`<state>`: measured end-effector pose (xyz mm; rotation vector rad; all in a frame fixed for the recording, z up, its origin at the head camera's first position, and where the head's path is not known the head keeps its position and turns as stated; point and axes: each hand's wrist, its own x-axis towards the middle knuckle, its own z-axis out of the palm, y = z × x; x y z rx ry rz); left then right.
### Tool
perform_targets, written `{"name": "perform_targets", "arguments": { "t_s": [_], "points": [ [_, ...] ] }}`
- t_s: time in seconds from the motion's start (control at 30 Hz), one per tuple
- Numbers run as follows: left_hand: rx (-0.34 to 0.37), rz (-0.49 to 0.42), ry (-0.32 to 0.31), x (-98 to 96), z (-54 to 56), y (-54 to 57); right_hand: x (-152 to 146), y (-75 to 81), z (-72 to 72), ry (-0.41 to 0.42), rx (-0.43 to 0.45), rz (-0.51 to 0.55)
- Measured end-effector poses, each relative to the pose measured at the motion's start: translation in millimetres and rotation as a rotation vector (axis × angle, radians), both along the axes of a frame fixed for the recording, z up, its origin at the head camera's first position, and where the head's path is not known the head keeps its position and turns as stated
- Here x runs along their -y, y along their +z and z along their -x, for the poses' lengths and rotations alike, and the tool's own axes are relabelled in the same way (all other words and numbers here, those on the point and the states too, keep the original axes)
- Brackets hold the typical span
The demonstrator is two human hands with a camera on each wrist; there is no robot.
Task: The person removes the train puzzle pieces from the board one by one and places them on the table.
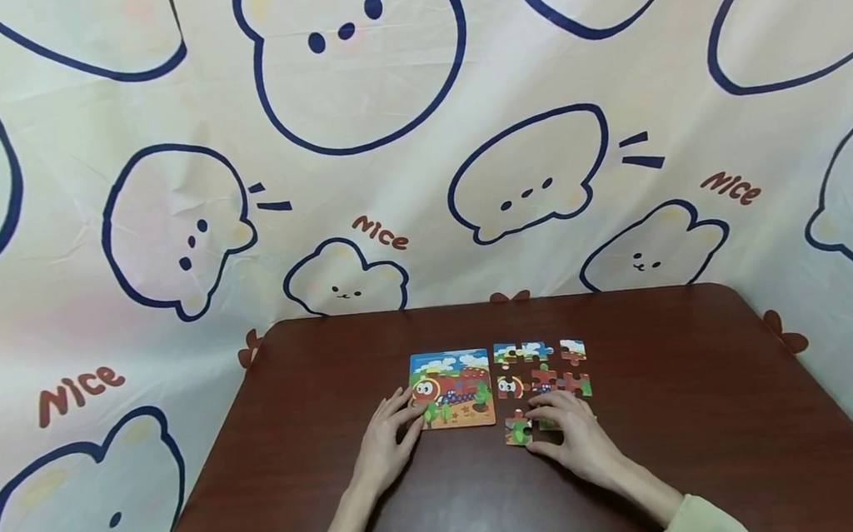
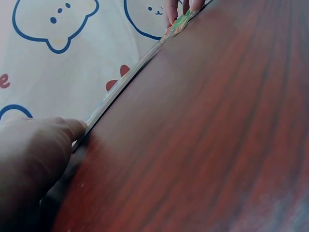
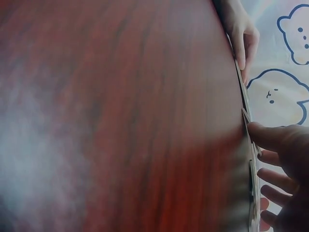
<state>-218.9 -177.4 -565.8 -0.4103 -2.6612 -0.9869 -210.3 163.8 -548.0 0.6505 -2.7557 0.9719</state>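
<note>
A square cartoon picture board [image 1: 455, 389], showing a red train with a face, green cacti and clouds, lies flat on the table. My left hand [image 1: 389, 436] rests at its left side, thumb and fingertips touching the edge; the left wrist view shows the thumb [image 2: 75, 128] against that edge. Right of the board, my right hand [image 1: 575, 438] pinches a jigsaw piece [image 1: 518, 429] with a green cactus between thumb and index finger. That piece sits tilted in the left wrist view. Another green piece [image 1: 549, 424] is partly hidden under the right hand.
Several loose jigsaw pieces lie in rows beyond the right hand, among them a piece with eyes [image 1: 510, 387] and a sky piece [image 1: 573, 350]. The dark brown table [image 1: 315, 375] ends at a cartoon-printed cloth [image 1: 419, 175] behind.
</note>
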Motion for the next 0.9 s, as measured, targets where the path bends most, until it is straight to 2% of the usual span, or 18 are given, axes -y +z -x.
{"name": "perform_targets", "arguments": {
  "t_s": [0.27, 0.6, 0.77, 0.9],
  "points": [
    [0.009, 0.013, 0.008, 2.0, -4.4, -1.8, -1, -5.5, -0.5, 0.017, 0.019, -0.012],
    [0.014, 0.004, 0.004, 3.8, -0.5, -1.0, -3, -1.6, -1.0, 0.006, -0.021, -0.005],
    [0.014, 0.014, 0.007, 3.8, 5.8, 2.5, -8, 6.6, 8.3, -0.016, -0.077, 0.027],
    [0.018, 0.014, -0.009, 5.1, 12.0, 10.0, -14, 16.1, 20.2, -0.028, -0.112, 0.035]
  ]
}}
